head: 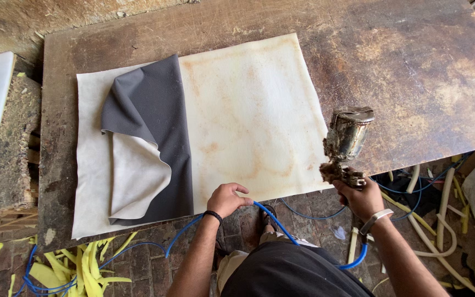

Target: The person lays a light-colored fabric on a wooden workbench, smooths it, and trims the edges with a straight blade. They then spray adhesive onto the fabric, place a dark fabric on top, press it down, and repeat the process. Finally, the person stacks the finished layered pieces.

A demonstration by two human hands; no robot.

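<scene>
A: Right hand?
B: Clenched round the grip of a grimy spray gun, metal cup upright, held just off the near right edge of the cream sheet.
A: Left hand?
B: Fingers curled on the sheet's near edge, touching the blue air hose; can't tell if it grips either.
A: Sheet location?
B: Flat on the worn wooden table. Grey fabric lies folded back over its left part.
</scene>
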